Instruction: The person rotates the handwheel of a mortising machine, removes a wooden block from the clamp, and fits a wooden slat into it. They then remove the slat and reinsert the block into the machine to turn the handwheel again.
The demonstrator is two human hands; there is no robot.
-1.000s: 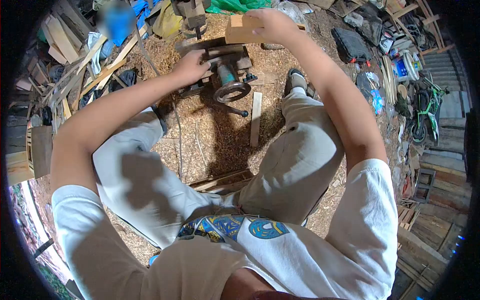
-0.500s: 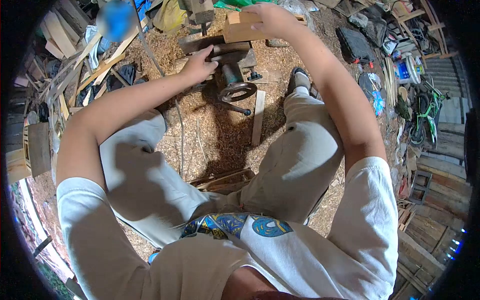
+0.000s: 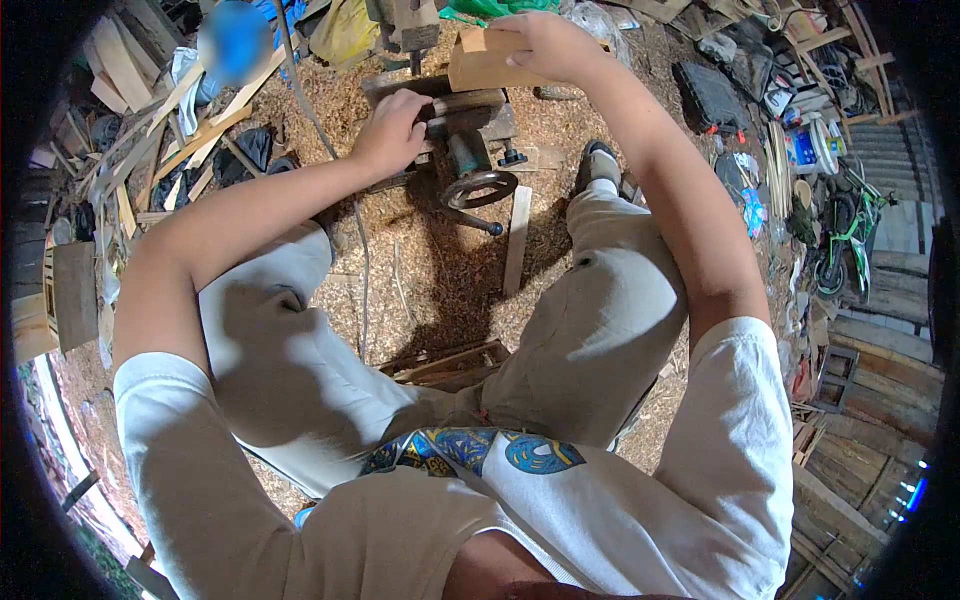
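Observation:
My right hand (image 3: 553, 45) grips a light brown wooden block (image 3: 487, 62) from above, fingers over its top and thumb on the near face. The block sits at the far right of a machine with a worn wooden bed (image 3: 480, 100). My left hand (image 3: 393, 132) is at the bed's left part, its fingers bent together and the fingertips partly hidden. Just beyond it, a vertical drill bit or spindle (image 3: 415, 62) hangs from the machine head (image 3: 415, 25). Below the bed are a round handwheel (image 3: 480, 190) and a lever with a black knob (image 3: 494, 229).
Wood shavings (image 3: 430, 290) cover the ground. A cable (image 3: 362, 260) runs down on the left, and a flat wood strip (image 3: 517, 240) lies near my right foot. Scrap boards (image 3: 205, 135) are piled at left. A black case (image 3: 708, 95) and a green bicycle (image 3: 852, 240) are at right.
My left hand has turned and its fingers, stretched out before, are now bent at the bed. The right hand stays on the block, with little visible movement.

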